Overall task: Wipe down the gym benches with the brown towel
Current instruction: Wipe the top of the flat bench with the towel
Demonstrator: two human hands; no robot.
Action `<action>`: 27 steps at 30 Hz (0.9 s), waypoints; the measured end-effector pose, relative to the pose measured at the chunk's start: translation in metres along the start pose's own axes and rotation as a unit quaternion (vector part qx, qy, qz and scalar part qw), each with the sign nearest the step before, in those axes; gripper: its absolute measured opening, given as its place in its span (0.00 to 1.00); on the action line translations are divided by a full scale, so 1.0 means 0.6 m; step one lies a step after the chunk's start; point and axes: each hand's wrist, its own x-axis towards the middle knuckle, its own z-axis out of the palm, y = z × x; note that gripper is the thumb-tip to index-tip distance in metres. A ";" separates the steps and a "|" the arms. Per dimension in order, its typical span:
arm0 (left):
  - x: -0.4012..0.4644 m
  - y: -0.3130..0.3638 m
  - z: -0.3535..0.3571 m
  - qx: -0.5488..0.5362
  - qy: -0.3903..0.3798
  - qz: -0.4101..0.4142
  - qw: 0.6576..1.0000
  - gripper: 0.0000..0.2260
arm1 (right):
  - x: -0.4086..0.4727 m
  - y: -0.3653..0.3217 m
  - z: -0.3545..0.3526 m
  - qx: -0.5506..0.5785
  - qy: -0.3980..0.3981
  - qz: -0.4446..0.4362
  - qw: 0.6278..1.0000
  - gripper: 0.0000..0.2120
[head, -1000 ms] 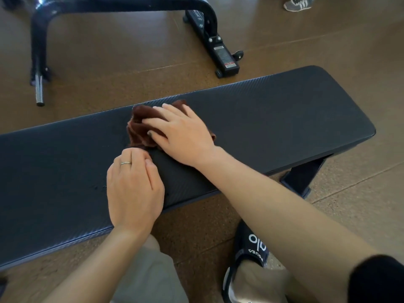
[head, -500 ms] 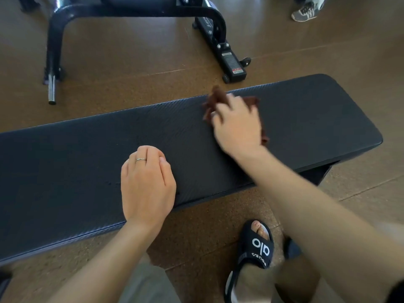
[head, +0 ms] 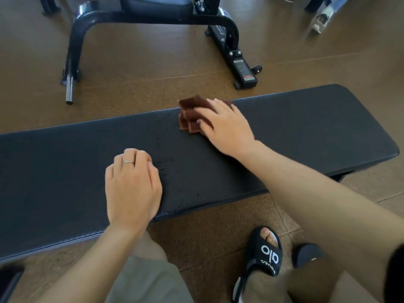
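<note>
A long black padded gym bench (head: 306, 132) runs across the view from left to right. The brown towel (head: 190, 114) lies folded on its far edge, near the middle. My right hand (head: 227, 127) presses down on the towel with the fingers spread fairly flat. My left hand (head: 133, 184) rests on the bench's near side with its fingers curled under and holds nothing. A few small wet specks (head: 164, 165) dot the pad between the two hands.
Behind the bench stands another black bench frame (head: 153, 18) with a wheeled foot (head: 244, 75) and a steel peg (head: 69, 90). My foot in a black slide sandal (head: 266, 256) is on the brown floor below. Someone's shoe (head: 319, 20) shows at the top right.
My right hand slid the towel rightward along the bench, away from my left hand and toward the far edge. My left hand stayed in place.
</note>
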 end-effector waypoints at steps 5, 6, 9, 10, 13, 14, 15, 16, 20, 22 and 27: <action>-0.004 0.001 0.000 0.000 0.005 -0.009 1.000 0.13 | 0.057 -0.027 -0.015 0.064 0.019 0.084 0.994 0.16; -0.004 0.000 0.000 0.001 0.004 -0.007 1.000 0.13 | 0.051 -0.033 -0.023 0.123 0.028 0.097 0.987 0.15; -0.003 -0.001 -0.002 0.002 -0.002 -0.001 1.000 0.13 | 0.020 -0.045 -0.065 0.292 0.057 0.113 0.948 0.13; -0.002 -0.001 -0.002 0.001 -0.005 0.000 1.000 0.14 | 0.014 -0.044 -0.083 0.327 0.061 0.107 0.937 0.13; -0.002 0.000 -0.006 0.001 -0.009 0.000 1.000 0.16 | -0.002 -0.042 -0.128 0.375 -0.055 0.109 0.919 0.20; -0.002 0.000 -0.006 0.001 -0.010 -0.001 1.000 0.16 | -0.005 -0.041 -0.137 0.356 -0.108 0.118 0.921 0.23; -0.001 0.000 -0.006 0.000 -0.012 -0.002 1.000 0.16 | -0.005 -0.037 -0.139 0.326 -0.143 0.132 0.925 0.23; 0.000 0.000 -0.006 -0.002 -0.014 -0.003 1.000 0.15 | -0.005 -0.034 -0.139 0.297 -0.154 0.147 0.931 0.23; 0.000 0.001 -0.005 0.001 -0.018 -0.003 1.000 0.16 | 0.002 -0.032 -0.121 0.155 -0.187 0.163 0.956 0.34; -0.001 0.001 -0.004 0.004 -0.017 -0.003 1.000 0.16 | 0.008 -0.032 -0.114 0.141 -0.218 0.174 0.950 0.37; 0.000 0.002 -0.003 0.008 -0.018 -0.006 1.000 0.14 | 0.026 -0.036 -0.132 0.150 -0.232 0.210 0.938 0.33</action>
